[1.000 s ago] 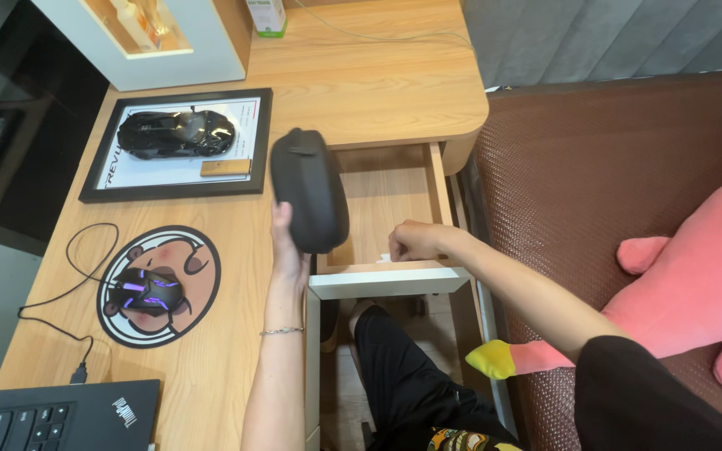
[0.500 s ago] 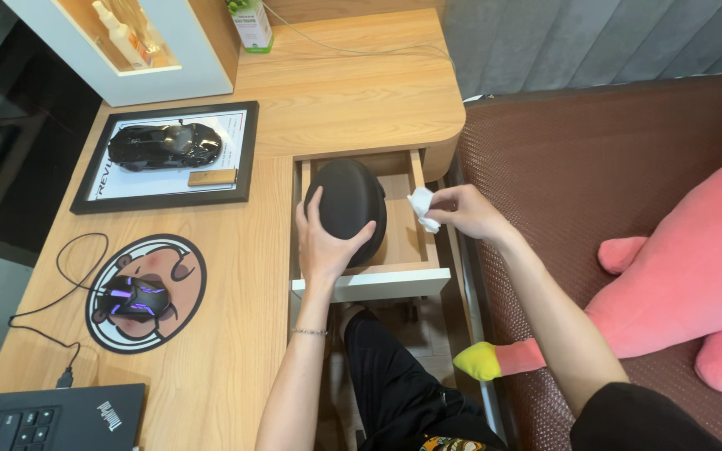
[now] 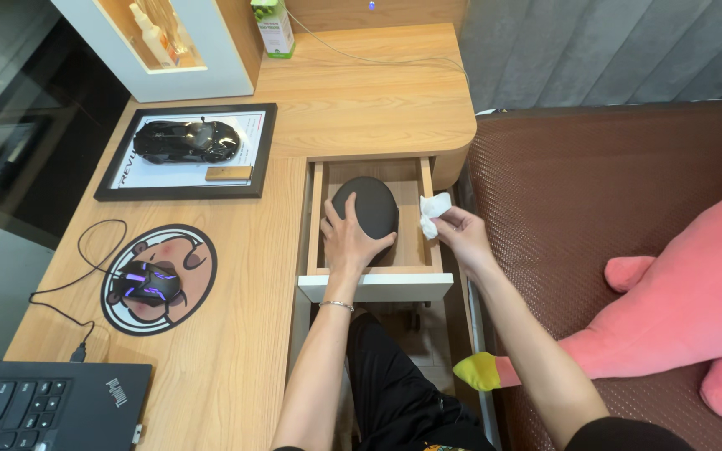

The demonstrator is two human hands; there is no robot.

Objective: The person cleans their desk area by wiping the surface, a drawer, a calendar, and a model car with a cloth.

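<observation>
The black oval case [image 3: 367, 209] sits inside the open drawer [image 3: 375, 286], near the back. It looks like a hard shell with a smooth, rounded top, so it probably keeps its shape and may slide a little under your palm. It does not look heavy. The best place to hold it is around the wide sides, not on the round top. Your left hand [image 3: 346, 242] lies on its near end, fingers spread and curved over the shell. Your right hand [image 3: 459, 235] is at the drawer's right wall, fingers pinched on a small white tissue [image 3: 434, 205], soft and crumpled. On the desk [image 3: 244, 292] to the left are a framed black model car [image 3: 185, 140] and a glowing mouse [image 3: 145, 282] on a round mat.
</observation>
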